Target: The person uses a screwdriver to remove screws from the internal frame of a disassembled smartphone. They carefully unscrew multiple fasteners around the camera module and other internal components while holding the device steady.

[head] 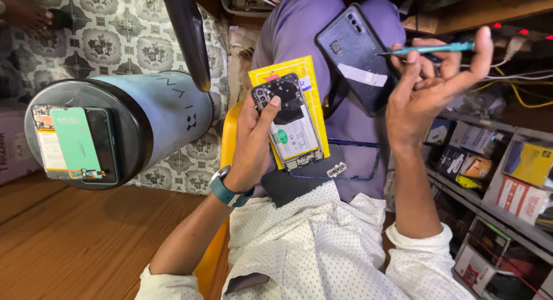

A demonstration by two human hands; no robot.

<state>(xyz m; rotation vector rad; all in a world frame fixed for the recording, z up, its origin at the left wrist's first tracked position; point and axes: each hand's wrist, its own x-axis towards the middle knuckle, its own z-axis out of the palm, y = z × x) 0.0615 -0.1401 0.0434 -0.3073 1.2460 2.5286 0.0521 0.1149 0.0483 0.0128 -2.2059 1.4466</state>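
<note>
My left hand (249, 145), with a teal watch on the wrist, holds an opened phone (291, 122) with its battery and boards exposed, together with a flat yellow packet (315, 98) behind it. My right hand (423, 89) is raised to the right of it and grips a thin teal screwdriver (440, 48) between thumb and fingers, tip pointing left. A dark phone back cover (356, 57) rests on my purple-clad lap just left of that hand. A blue phone frame (344, 174) and a dark flat panel (291, 185) lie lower on the lap.
A grey-blue round stool (147, 118) stands at the left with a phone screen part (72, 141) with a green back on its black top. Wooden flooring (86, 242) spreads below it. Shelves with boxed goods (507, 179) and cables (518, 87) fill the right side.
</note>
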